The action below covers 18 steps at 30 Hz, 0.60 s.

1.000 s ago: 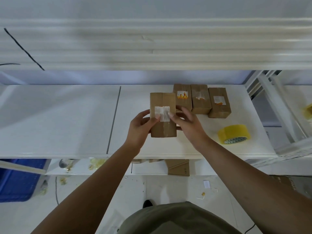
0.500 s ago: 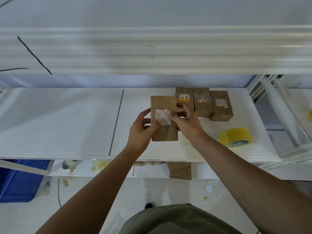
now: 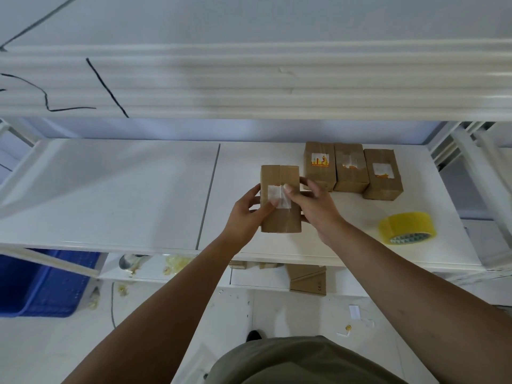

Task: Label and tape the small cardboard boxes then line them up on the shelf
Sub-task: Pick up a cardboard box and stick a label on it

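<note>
A small brown cardboard box (image 3: 280, 221) sits at the centre of the frame, held over the front half of a white shelf (image 3: 110, 189); whether its base touches the board cannot be told. The box is oblong, its long side running away from the camera, with a straight seam down the middle of the top face. A white rectangular label (image 3: 277, 194) lies across that seam near the middle of the box (no print can be made out on it), its lower right corner slightly askew.

The left hand (image 3: 245, 216) grips the box's left side, fingers curled round the edge and the thumb pressed on the lower part of the label. The right hand (image 3: 314, 207) holds the right side, its thumb on the label's upper right edge and its other fingers wrapped behind the box.

Just right of the held box and further back, three more boxes stand in a row along the shelf: the first box (image 3: 318, 173) carries a label with orange and yellow print, the middle box (image 3: 350, 173) a white label with a torn look, the third box (image 3: 383, 180) a white label with a little orange at its foot. The first two touch; the third stands just apart and slightly turned.

A roll of yellow tape (image 3: 406, 227) lies on its side at the right of the shelf, near the front edge. Below, folded cardboard (image 3: 307, 278) rests on a lower shelf, and a blue bin (image 3: 47, 284) shows at lower left.
</note>
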### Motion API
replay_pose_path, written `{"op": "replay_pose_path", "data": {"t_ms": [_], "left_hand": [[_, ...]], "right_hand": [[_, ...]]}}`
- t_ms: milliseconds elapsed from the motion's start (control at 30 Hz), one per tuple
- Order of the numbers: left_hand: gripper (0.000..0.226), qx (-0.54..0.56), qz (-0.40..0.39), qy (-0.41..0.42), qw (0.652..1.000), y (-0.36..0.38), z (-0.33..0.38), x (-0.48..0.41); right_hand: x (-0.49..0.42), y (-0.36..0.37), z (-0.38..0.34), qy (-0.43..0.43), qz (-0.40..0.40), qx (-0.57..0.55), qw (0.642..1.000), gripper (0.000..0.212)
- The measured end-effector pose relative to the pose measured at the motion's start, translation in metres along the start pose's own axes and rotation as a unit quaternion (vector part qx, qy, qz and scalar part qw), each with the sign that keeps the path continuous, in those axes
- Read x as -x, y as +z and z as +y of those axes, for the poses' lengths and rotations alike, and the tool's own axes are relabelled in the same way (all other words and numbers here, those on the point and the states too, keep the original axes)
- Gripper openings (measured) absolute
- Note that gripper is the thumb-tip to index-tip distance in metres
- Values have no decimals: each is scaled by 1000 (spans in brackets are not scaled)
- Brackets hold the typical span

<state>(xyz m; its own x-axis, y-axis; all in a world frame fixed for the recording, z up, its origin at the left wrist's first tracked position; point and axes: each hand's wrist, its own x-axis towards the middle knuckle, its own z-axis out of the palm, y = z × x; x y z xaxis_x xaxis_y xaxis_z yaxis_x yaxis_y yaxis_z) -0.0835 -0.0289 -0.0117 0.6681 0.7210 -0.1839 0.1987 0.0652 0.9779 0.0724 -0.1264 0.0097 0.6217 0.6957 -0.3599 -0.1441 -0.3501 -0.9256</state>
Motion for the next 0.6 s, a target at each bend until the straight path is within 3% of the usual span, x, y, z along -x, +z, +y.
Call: {"op": "replay_pose_path", "data": {"t_ms": [200,367,600], "left_hand": [[55,-71,19,-21,997,-6,-15,-10],[44,-211,69,2,975,-12,-32,-18],[35,-208,87,-19,974,-12,-45,-18]], "right_hand": [[-5,13,14,5,7,56,998,55],[-4,30,29,-23,0,149,989,52],[-9,43,38,-45,13,207,977,46]]}}
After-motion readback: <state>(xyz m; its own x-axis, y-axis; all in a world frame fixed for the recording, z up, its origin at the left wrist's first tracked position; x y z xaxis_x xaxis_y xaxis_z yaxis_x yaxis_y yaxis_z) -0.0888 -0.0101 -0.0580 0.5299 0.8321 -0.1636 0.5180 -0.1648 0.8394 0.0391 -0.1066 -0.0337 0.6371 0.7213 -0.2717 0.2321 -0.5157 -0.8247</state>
